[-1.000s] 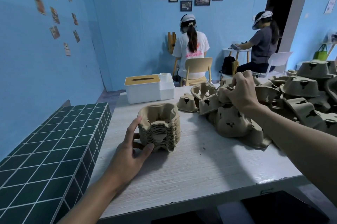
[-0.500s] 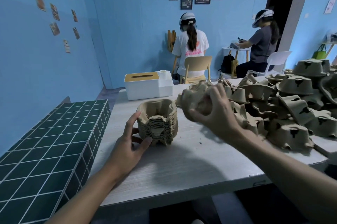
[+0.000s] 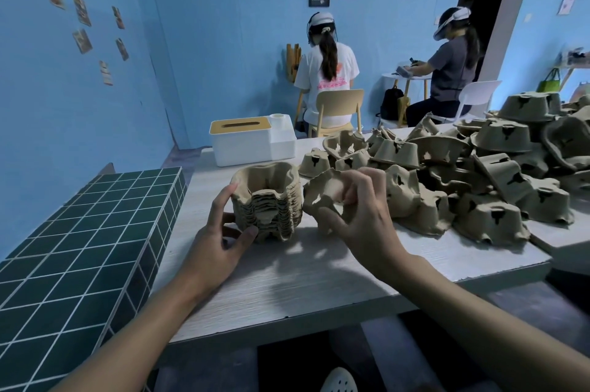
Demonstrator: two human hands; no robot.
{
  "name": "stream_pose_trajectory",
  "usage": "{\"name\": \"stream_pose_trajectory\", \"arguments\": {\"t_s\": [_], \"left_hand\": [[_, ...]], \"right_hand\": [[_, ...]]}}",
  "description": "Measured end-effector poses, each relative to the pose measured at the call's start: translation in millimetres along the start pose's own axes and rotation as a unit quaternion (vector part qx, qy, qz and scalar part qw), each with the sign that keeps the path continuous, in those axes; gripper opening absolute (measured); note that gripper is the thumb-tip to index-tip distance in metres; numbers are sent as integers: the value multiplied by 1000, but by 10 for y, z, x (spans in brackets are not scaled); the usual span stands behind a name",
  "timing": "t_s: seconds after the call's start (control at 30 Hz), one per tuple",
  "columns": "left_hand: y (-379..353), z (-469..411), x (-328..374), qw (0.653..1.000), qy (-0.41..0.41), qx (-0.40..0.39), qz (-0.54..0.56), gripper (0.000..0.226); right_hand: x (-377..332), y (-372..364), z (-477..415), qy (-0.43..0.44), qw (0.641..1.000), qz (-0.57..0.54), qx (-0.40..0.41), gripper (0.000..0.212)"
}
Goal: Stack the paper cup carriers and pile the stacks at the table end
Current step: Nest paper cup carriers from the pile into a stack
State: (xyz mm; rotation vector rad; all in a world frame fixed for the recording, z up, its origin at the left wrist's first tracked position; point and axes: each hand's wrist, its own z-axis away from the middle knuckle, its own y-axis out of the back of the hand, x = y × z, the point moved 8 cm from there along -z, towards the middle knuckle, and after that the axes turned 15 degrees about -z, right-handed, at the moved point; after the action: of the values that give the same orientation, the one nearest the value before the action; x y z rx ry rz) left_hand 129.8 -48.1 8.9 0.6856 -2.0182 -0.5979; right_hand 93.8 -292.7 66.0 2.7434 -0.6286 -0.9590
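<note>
Head view. Left hand (image 3: 220, 241) is on the stack (image 3: 268, 200) of nested carriers. The fingers are spread wide: index tip at the stack's upper left rim, thumb (image 3: 247, 233) pressed on its lower front edge, other fingers touching the left side. The hand spans the stack and holds it between thumb and fingers. The stack stands upright on the table (image 3: 303, 276), cups opening upward, toward the left side of the tabletop.

Right hand (image 3: 364, 222) grips a single carrier (image 3: 322, 190), with fingers curled over its top edge and thumb under the near side in a firm pinch. The carrier is tilted and just beside the stack's right side, level with its upper half. Whether the two touch cannot be told. A shadow lies on the table under it, so it looks clear of the surface.

Heap (image 3: 479, 174) of loose carriers covers the right part of the table, most of them bottom up, the nearest ones right behind the right hand.

White tissue box (image 3: 245, 142) sits at the far left of the table, behind the stack and apart from it. Tiled counter (image 3: 79, 232) is left of the table. Two seated people (image 3: 325, 72) are at the back wall, facing away.
</note>
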Motion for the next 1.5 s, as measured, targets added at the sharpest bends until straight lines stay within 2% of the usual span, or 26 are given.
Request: {"name": "stream_pose_trajectory", "arguments": {"t_s": [0.1,0.23,0.3,0.37,0.43,0.5,0.63,0.77,0.9,1.1,1.2,1.3,1.4,1.5], "left_hand": [[-3,-1,-1,1000,-1,-2,0,80],[-20,-9,-24,1000,0,-2,13,79],[-22,-12,-29,1000,0,-1,14,79],[-24,-12,-32,1000,2,-3,13,79],[-28,-11,-31,1000,4,-7,13,80],[-30,-6,-25,1000,5,-9,17,80],[-29,-3,-34,1000,5,-7,16,79],[-29,-30,-49,1000,-2,-7,-26,80],[-16,-10,-17,1000,-10,-11,-16,77],[-22,-8,-39,999,27,-15,-15,86],[-17,-12,-74,999,42,-10,-12,90],[-18,-3,-67,999,41,-13,3,96],[-7,14,-49,999,43,-11,21,95],[9,18,-4,999,36,-4,17,94]], "right_hand": [[14,-7,-32,-66,998,-12,1,74],[133,-39,-60,-148,985,70,-55,83],[163,1,-103,-164,980,84,-73,75],[155,79,-154,-174,978,77,-85,57],[111,168,-206,-170,980,67,-86,41],[34,278,-269,-155,986,44,-48,29],[-167,387,-355,-79,996,7,38,17],[-332,166,-427,-6,999,-22,27,17],[-467,-174,-501,45,997,-60,6,15],[-399,-573,-454,29,990,-100,-96,15],[-371,-555,-386,16,993,-58,-105,21],[-295,-522,-350,-32,993,-50,-98,21],[-169,-595,-311,-87,986,-47,-137,24],[-126,-617,-282,-88,982,-51,-159,19]]}}
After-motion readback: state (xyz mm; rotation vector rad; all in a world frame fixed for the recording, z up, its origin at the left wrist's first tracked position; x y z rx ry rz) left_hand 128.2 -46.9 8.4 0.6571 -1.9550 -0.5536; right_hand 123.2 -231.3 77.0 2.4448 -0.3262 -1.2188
